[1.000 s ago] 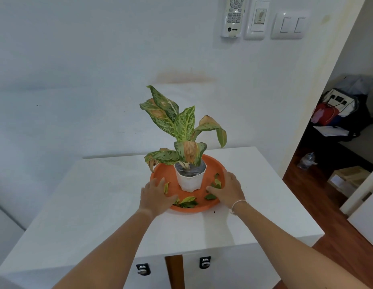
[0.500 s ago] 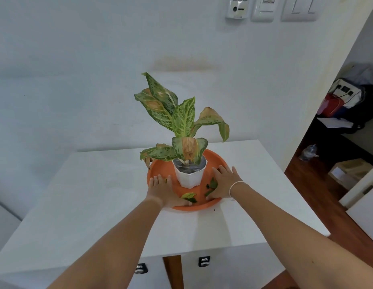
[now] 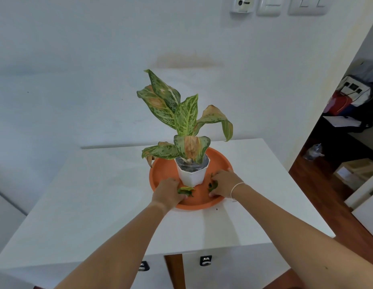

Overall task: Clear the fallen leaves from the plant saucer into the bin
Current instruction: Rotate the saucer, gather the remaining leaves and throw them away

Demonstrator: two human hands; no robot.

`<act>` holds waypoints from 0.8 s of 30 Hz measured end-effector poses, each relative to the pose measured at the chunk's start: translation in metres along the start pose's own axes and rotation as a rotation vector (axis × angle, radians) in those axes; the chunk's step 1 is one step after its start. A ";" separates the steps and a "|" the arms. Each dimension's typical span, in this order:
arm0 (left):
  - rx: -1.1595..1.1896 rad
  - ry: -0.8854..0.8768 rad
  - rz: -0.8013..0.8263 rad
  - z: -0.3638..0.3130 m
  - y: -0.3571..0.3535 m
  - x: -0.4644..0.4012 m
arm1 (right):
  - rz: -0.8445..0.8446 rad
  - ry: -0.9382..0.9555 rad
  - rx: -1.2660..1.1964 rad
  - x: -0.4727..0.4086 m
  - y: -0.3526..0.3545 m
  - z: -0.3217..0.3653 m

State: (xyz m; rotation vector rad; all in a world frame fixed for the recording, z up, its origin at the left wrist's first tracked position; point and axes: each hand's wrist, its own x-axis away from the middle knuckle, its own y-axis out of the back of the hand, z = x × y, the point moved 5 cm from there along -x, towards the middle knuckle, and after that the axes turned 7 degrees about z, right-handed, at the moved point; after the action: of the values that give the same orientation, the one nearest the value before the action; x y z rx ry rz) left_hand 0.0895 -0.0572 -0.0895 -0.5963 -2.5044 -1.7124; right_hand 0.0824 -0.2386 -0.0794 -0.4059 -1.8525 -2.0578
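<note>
An orange round saucer sits on the white table and holds a white pot with a speckled green plant. My left hand rests on the saucer's front left, fingers curled around a clump of green and yellow fallen leaves. On the saucer's front right, my right hand closes its fingers over more green leaf pieces. No bin is in view.
A dark speck lies on the table just in front of the saucer. The white wall stands close behind the table. To the right, a doorway opens onto a wooden floor with a box, bags and a crumpled plastic bag.
Both hands have gone from lying flat on the saucer to curling in toward the pot, gathering the scattered leaves into two small clumps under the fingers. The camera has tilted down.
</note>
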 end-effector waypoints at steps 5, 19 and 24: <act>0.057 -0.075 -0.021 -0.010 -0.003 0.005 | -0.007 0.031 -0.121 0.006 -0.005 0.009; 0.227 -0.089 -0.037 -0.010 -0.005 0.012 | 0.031 0.058 -0.307 0.016 -0.007 0.020; 0.322 -0.020 -0.086 -0.006 -0.002 0.011 | -0.041 0.014 -0.448 0.017 -0.006 0.014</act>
State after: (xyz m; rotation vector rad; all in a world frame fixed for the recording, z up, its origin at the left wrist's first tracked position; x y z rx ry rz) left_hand 0.0779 -0.0601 -0.0859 -0.4861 -2.7719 -1.2851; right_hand 0.0640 -0.2255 -0.0759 -0.4633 -1.3890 -2.4940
